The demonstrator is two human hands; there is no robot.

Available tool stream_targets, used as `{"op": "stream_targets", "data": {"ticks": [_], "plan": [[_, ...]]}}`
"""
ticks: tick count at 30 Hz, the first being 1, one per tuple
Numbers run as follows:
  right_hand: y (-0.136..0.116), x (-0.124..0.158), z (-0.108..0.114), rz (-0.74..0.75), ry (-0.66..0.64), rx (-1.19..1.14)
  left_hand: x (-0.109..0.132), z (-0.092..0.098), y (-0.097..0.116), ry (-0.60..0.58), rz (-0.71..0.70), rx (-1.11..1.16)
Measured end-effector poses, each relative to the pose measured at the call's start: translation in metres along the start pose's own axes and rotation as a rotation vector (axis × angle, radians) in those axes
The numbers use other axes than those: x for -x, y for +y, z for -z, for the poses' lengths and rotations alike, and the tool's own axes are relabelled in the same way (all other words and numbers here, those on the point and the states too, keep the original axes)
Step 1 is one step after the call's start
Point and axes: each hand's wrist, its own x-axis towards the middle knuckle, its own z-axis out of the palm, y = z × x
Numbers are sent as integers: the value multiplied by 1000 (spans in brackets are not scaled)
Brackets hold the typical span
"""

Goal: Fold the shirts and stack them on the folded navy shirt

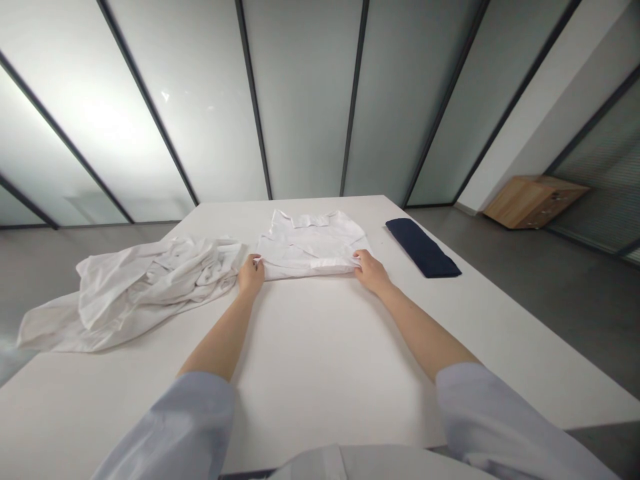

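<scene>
A white shirt [314,241] lies partly folded on the table, its collar toward the far edge and its near edge turned up. At that edge's left corner, my left hand [251,274] is closed on the fabric. My right hand [371,271] pinches the right corner of the same edge. Both forearms stretch forward over the white tabletop [320,347]. The fingertips are partly hidden by the cloth.
A heap of crumpled white cloth [160,280] lies to the left and hangs over the table's left edge. On the right rests a folded dark navy cloth [423,248]. A wooden cabinet [533,200] stands on the floor beyond, near frosted glass panels [305,100].
</scene>
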Motion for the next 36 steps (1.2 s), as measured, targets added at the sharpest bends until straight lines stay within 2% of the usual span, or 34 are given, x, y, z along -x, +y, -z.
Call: {"op": "stream_targets", "data": {"ticks": [2, 7, 14, 23, 27, 30, 32, 36], "plan": [[0, 0, -1, 45, 25, -57, 0, 0, 0, -2, 13, 21], [0, 0, 0, 132, -21, -72, 0, 0, 1, -15, 31, 17], [-2, 1, -5, 78, -131, 40, -1, -1, 0, -24, 33, 6], [-2, -1, 0, -4, -50, 83, -2, -1, -2, 11, 23, 50], [-4, -2, 7, -95, -24, 155, -2, -2, -2, 24, -28, 107], [-5, -2, 10, -133, -52, 199, 1, -1, -1, 48, -90, 121], [-6, -1, 13, -165, -18, 193, 3, 2, 2, 87, -125, 121], [-6, -8, 19, -204, 203, 131, -3, 8, 14, 228, -118, 110]]}}
